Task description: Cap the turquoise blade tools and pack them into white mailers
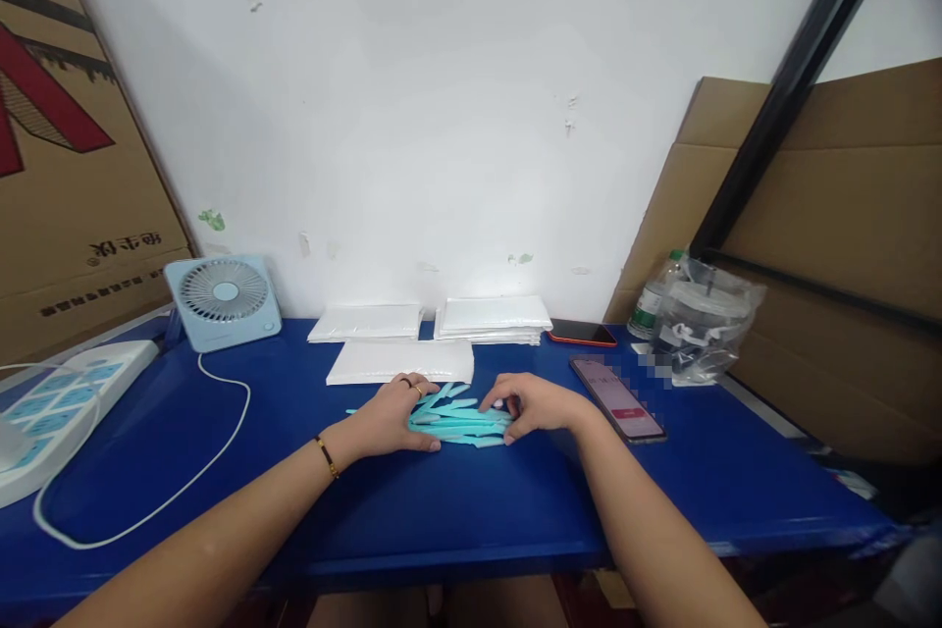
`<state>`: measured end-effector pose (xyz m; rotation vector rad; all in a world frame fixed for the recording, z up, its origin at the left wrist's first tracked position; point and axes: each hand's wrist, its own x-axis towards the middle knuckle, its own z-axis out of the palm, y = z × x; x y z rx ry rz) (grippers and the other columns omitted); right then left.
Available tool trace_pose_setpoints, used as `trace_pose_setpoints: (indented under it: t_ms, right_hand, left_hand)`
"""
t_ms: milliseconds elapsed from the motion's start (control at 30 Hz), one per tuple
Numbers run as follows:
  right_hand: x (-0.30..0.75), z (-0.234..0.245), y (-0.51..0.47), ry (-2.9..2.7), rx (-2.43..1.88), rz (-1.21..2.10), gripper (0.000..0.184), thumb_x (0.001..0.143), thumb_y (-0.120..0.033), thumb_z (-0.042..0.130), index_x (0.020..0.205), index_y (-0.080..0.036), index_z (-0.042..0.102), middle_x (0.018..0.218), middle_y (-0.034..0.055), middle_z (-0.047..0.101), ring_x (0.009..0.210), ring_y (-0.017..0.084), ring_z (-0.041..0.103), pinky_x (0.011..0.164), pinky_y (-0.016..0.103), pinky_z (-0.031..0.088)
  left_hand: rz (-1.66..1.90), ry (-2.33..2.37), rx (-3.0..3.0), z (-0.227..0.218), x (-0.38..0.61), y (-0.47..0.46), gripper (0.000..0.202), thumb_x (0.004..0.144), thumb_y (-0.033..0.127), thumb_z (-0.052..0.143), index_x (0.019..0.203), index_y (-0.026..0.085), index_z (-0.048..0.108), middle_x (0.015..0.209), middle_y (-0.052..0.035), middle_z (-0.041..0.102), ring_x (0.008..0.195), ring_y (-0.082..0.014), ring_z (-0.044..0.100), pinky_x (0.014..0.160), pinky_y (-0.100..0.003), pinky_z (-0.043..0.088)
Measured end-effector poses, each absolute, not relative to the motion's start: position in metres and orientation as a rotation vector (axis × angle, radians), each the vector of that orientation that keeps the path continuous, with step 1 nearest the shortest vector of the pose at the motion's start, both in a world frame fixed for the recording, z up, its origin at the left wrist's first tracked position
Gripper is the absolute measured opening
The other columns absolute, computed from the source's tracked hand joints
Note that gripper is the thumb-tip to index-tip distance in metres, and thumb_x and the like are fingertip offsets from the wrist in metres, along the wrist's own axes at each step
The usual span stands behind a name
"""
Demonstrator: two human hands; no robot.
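Note:
A loose bundle of thin, flat turquoise sticks (467, 422) lies on the blue table in front of me, some of them skewed at its far edge. My left hand (401, 414) is cupped round the left end of the bundle, thumb on the near side and fingers on the far side. At the right end, my right hand (528, 405) bends its thumb and fingers in around the stick ends. Both palms hide part of the sticks. Just beyond them lies a white padded envelope (401, 361).
Two stacks of white envelopes, a left stack (366, 322) and a right stack (493, 317), lie by the wall. A red-edged phone (581, 333), a lit phone (618, 399) and a bagged cup (703, 329) are right. A fan (225, 299) and power strip (63, 407) stand left.

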<state>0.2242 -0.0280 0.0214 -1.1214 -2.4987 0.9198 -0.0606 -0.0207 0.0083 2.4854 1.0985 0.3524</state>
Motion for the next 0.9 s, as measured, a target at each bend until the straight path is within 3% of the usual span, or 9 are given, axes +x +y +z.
trace_pose_setpoints:
  t_ms: [167,267,400,567,667,767,900]
  right_hand:
    - [0.212,0.019,-0.030,-2.336,-1.083,1.001,0.053,0.056,-0.036,0.078,0.105,-0.022,0.062,0.091,0.0019,0.056,0.074,0.013,0.056,0.064,0.024,0.048]
    - [0.221,0.020,-0.030,-2.295,-1.187,0.945,0.062,0.050,-0.036,0.081,0.107,-0.023,0.061,0.092,0.0022,0.057,0.074,0.015,0.057,0.061,0.024,0.048]
    - [0.234,0.018,-0.030,-2.213,-1.483,1.089,0.077,0.043,-0.032,0.084,0.114,-0.022,0.054,0.083,0.0001,0.059,0.060,0.014,0.059,0.052,0.023,0.046]
    - [0.224,0.011,-0.030,-2.149,-1.274,1.299,0.061,0.052,-0.031,0.080,0.107,-0.018,0.056,0.074,-0.0010,0.060,0.068,0.016,0.063,0.062,0.026,0.050]
    - [0.222,0.007,-0.025,-2.115,-1.157,1.302,0.059,0.060,-0.034,0.076,0.113,-0.018,0.055,0.088,0.0048,0.064,0.079,0.019,0.064,0.069,0.029,0.051]
    - [0.221,0.000,-0.010,-2.003,-1.250,1.018,0.054,0.070,-0.034,0.069,0.120,-0.020,0.053,0.109,0.0092,0.061,0.101,0.022,0.058,0.082,0.034,0.049]
    - [0.195,-0.003,0.013,-2.035,-1.304,0.898,0.047,0.075,-0.016,0.058,0.122,-0.019,0.053,0.124,0.0085,0.056,0.115,0.022,0.051,0.097,0.038,0.040]
  left_hand:
    - [0.339,1.016,2.474,0.006,-0.046,-0.027,0.062,0.068,0.055,0.063,0.121,0.026,0.051,0.117,-0.0075,0.052,0.108,-0.0255,0.047,0.092,-0.036,0.038]
    - [0.363,1.056,2.525,0.005,-0.037,-0.032,0.061,0.071,0.057,0.061,0.123,0.027,0.048,0.121,-0.0072,0.051,0.111,-0.0273,0.045,0.095,-0.041,0.034]
    - [0.403,1.113,2.646,0.000,-0.035,-0.034,0.065,0.074,0.063,0.053,0.128,0.028,0.043,0.128,-0.0085,0.047,0.118,-0.0299,0.039,0.099,-0.046,0.027]
    - [0.382,1.111,2.686,-0.004,-0.035,-0.037,0.061,0.079,0.062,0.047,0.129,0.026,0.044,0.122,-0.0089,0.049,0.113,-0.0288,0.042,0.093,-0.041,0.034]
    - [0.402,1.111,2.742,-0.003,-0.030,-0.040,0.058,0.081,0.059,0.044,0.128,0.026,0.044,0.120,-0.0092,0.050,0.112,-0.0286,0.043,0.092,-0.042,0.033]
    - [0.395,1.113,2.766,-0.002,-0.023,-0.043,0.057,0.083,0.059,0.042,0.128,0.025,0.044,0.120,-0.0104,0.050,0.112,-0.0290,0.043,0.092,-0.042,0.034]
    - [0.380,1.117,2.755,-0.003,-0.015,-0.044,0.058,0.082,0.060,0.042,0.128,0.023,0.045,0.121,-0.0114,0.050,0.112,-0.0295,0.043,0.093,-0.043,0.036]
